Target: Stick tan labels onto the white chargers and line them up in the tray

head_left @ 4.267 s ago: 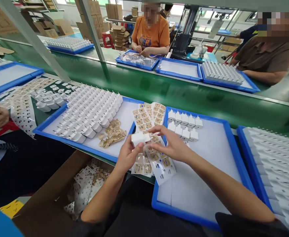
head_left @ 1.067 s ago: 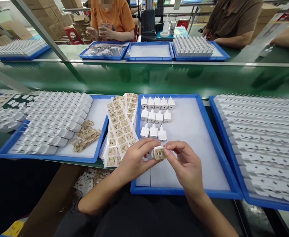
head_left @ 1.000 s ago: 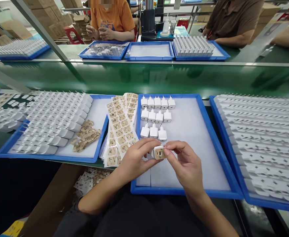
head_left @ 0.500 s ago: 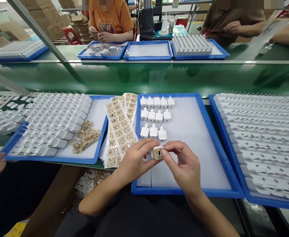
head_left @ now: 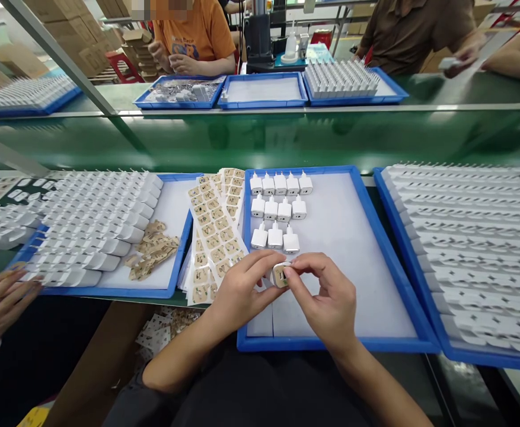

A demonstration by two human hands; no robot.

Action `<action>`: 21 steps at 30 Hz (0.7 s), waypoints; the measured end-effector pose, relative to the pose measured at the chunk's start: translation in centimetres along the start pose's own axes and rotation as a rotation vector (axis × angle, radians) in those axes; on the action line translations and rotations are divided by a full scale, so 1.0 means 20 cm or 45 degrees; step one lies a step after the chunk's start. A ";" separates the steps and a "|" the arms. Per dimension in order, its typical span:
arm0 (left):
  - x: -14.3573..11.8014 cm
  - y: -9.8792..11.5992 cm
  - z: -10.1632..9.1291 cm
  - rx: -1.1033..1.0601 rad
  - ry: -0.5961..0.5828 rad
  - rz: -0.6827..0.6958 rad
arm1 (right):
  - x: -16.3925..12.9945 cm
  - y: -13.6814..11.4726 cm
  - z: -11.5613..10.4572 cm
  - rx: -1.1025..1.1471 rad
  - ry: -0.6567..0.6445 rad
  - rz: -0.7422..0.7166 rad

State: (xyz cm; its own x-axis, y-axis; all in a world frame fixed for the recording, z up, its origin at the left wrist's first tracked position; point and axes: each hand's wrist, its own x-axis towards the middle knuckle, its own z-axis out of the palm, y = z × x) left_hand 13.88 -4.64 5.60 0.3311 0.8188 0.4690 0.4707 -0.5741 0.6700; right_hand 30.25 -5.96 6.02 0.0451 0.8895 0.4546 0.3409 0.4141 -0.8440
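Note:
My left hand (head_left: pixel 244 287) is closed around a white plug-in charger (head_left: pixel 280 274), held with its port face toward me over the tray. A tan sticker with cut-outs covers that face. The thumb and forefinger of my right hand (head_left: pixel 329 295) are pinched at the face's right edge, touching the charger. Just beyond my fingers, rows of white chargers (head_left: pixel 275 238) stand in the blue-rimmed tray (head_left: pixel 377 249). Sticker sheets (head_left: pixel 215 228) lie overlapped to the left of this tray.
A left tray (head_left: pixel 180 196) holds many white chargers and a heap of peeled tan scraps (head_left: pixel 153 252). Another full tray (head_left: pixel 402 237) lies at right. A co-worker's hand (head_left: pixel 2 302) reaches in at left. Across the green conveyor (head_left: pixel 260 136), people sit behind more trays.
My hands and the charger stay almost in place. At left, the co-worker's hand has come further in at the tray's corner. Across the conveyor, a person's hand moved right, holding a white object.

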 end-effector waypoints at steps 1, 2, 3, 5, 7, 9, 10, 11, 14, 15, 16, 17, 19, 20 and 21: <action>0.00 0.00 0.00 0.010 -0.001 -0.003 | 0.00 0.00 0.00 -0.040 0.009 -0.040; -0.01 0.00 0.00 0.023 0.002 -0.001 | 0.00 0.00 0.01 -0.093 0.020 -0.100; -0.01 -0.01 0.01 0.034 0.006 0.007 | 0.01 0.00 0.01 -0.156 0.033 -0.177; -0.02 -0.01 0.02 0.034 0.028 0.029 | 0.01 0.01 0.01 -0.288 0.065 -0.319; -0.02 -0.02 0.02 0.004 0.058 0.033 | 0.02 0.01 0.01 -0.340 0.088 -0.323; -0.02 -0.02 0.03 -0.042 0.082 0.016 | 0.02 0.01 -0.01 -0.216 0.017 -0.142; -0.02 -0.02 0.03 -0.058 0.099 0.010 | 0.02 0.01 -0.01 -0.093 -0.066 -0.019; -0.02 -0.01 0.03 -0.070 0.120 0.010 | 0.03 0.01 -0.02 0.046 -0.162 0.101; -0.02 -0.01 0.03 -0.097 0.200 0.026 | 0.02 0.01 -0.03 0.384 -0.339 0.326; -0.01 -0.01 0.03 -0.110 0.221 0.030 | 0.02 0.02 -0.03 0.460 -0.344 0.352; -0.01 0.00 0.03 -0.125 0.234 0.033 | 0.02 0.02 -0.03 0.525 -0.335 0.361; -0.01 0.00 0.03 -0.139 0.241 0.035 | 0.01 0.03 -0.03 0.579 -0.317 0.353; -0.01 0.00 0.03 -0.149 0.245 0.041 | 0.01 0.04 -0.03 0.636 -0.272 0.313; -0.01 0.00 0.04 -0.144 0.247 0.050 | 0.00 0.05 -0.03 0.638 -0.252 0.294; -0.01 0.00 0.04 -0.131 0.254 0.063 | 0.00 0.05 -0.03 0.632 -0.242 0.284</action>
State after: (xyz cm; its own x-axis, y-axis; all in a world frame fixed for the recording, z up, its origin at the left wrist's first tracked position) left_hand 14.47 -4.83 5.05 0.1790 0.7796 0.6002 0.3684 -0.6187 0.6939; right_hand 31.05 -5.66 5.36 -0.1202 0.9658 0.2297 -0.1411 0.2124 -0.9669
